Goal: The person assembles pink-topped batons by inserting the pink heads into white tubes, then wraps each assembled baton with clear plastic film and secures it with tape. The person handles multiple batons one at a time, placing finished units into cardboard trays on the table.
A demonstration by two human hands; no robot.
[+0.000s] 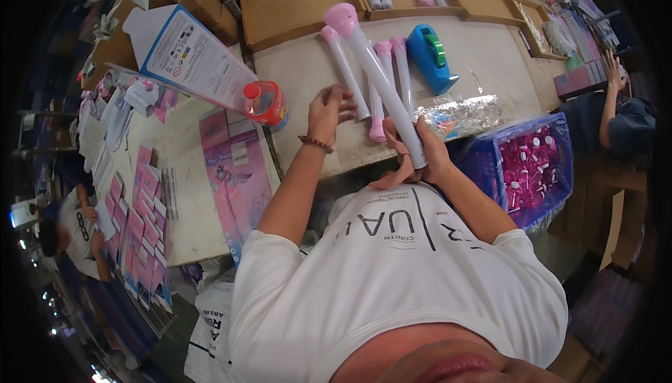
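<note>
A long white tube with a flared pink end [378,68] slants across my front, its pink end pointing away from me. My right hand [435,151] is closed round its lower, near end. A brownish-pink strip [397,165] hangs beside that hand; whether the hand also holds it I cannot tell. My left hand [332,111], with a beaded bracelet on the wrist, is held over the table with fingers apart and nothing in them. Just past its fingers lies another white tube with a pink end [344,68]. More such tubes [402,68] lie partly behind the held one.
A blue tape dispenser [428,58] stands right of the tubes. Cardboard trays [308,2] line the table's far side. A red-capped bottle [266,107] and printed boxes [234,173] are at left. A blue crate [535,173] of pink pieces sits at right. Other people work on both sides.
</note>
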